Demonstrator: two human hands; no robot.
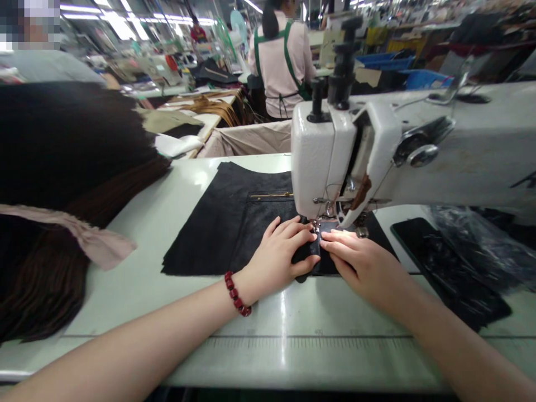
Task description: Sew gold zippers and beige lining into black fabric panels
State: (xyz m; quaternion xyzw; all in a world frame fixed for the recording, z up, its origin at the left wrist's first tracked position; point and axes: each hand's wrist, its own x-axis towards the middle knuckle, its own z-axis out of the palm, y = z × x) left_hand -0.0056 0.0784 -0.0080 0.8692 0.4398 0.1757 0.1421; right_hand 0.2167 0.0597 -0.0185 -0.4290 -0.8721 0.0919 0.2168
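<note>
Far left: a bundle of dark fabric pieces (62,167) lies on the pale green worktable (167,312), with a pale pink strip (84,237) across it. Right of the bundle, and apart from it, a black fabric panel (218,223) lies flat on the worktable. A brass zipper (271,195) runs across the panel's upper part, just left of the machine head. Your left hand (278,257) rests palm down on the panel's near right portion. The fingers are loosely spread and extended, pressing the cloth and grasping nothing. A red bead bracelet (237,293) sits on that wrist. The fingertips of the left hand point at the presser foot (322,226), which stands on the cloth between your two hands. Your right hand (360,262) lies flat too, fingers straight and close together, with the tips touching the cloth just beside the foot. It holds nothing. The white sewing machine (377,151) spans the frame above and to the right of both hands. Right of the right hand lies a flat black slab (412,234); what it is cannot be told. Next to it is a crumpled clear plastic bag (481,240). In the background, a person in a green apron (280,61) stands facing away.
</note>
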